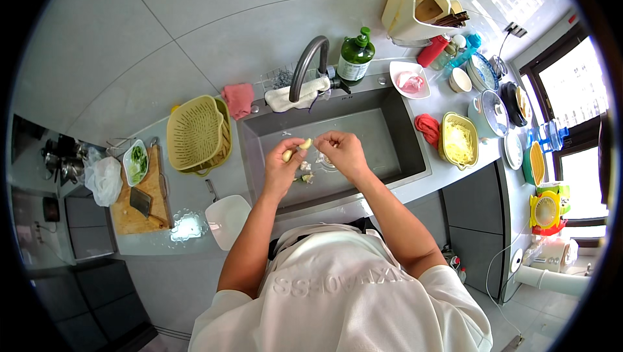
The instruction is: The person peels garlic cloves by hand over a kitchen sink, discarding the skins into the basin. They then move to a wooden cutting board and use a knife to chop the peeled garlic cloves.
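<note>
Over the sink (375,123), my left hand (281,169) holds two pale peeled-looking garlic cloves. One garlic clove (305,144) sits at the fingertips; the other garlic clove (287,155) is tucked between the fingers and thumb. My right hand (343,152) is close beside the first clove, thumb and fingers drawn together; whether something thin is pinched there cannot be seen. Below the hands, garlic scraps (306,177) and papery skins (305,166) lie on the sink floor near the drain (325,161).
A grey faucet (307,62) with a draped cloth (297,95) arches over the sink's back edge. Left are a white bowl (229,222), a yellow-green colander (192,133) and a cleaver (141,202) on a cutting board (124,220). Right are a meat bowl (396,68) and a basket of pale shreds (457,142).
</note>
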`<state>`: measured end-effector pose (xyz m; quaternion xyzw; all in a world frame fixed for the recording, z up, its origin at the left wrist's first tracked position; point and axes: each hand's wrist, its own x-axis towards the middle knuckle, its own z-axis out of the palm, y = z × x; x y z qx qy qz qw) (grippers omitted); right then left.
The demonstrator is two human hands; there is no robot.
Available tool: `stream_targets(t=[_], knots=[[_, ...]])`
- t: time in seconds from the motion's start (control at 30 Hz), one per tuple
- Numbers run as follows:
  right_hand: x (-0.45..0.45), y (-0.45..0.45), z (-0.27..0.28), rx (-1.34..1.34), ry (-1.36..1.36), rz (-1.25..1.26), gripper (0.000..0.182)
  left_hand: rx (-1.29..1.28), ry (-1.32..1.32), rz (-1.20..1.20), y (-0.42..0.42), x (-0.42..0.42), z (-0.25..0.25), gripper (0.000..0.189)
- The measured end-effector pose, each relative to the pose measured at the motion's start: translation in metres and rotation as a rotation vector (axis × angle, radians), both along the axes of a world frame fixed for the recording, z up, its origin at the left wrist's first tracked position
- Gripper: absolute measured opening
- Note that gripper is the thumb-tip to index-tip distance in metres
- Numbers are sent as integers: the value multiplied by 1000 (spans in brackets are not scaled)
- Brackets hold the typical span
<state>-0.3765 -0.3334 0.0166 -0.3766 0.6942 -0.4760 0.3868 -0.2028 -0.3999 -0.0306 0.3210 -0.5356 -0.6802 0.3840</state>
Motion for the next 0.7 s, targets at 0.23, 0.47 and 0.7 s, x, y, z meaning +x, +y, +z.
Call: stream_targets(t=[0.23, 0.47, 0.7], knots=[[-2, -3, -9, 4, 30, -2, 17, -342, -319, 5, -1, 4, 4, 23], [1, -1, -23, -5, 41, 2, 16, 31, -35, 63, 3, -5, -1, 23], [-2, 0, -6, 160, 194, 52, 13, 479, 351, -13, -9, 1, -6, 18]])
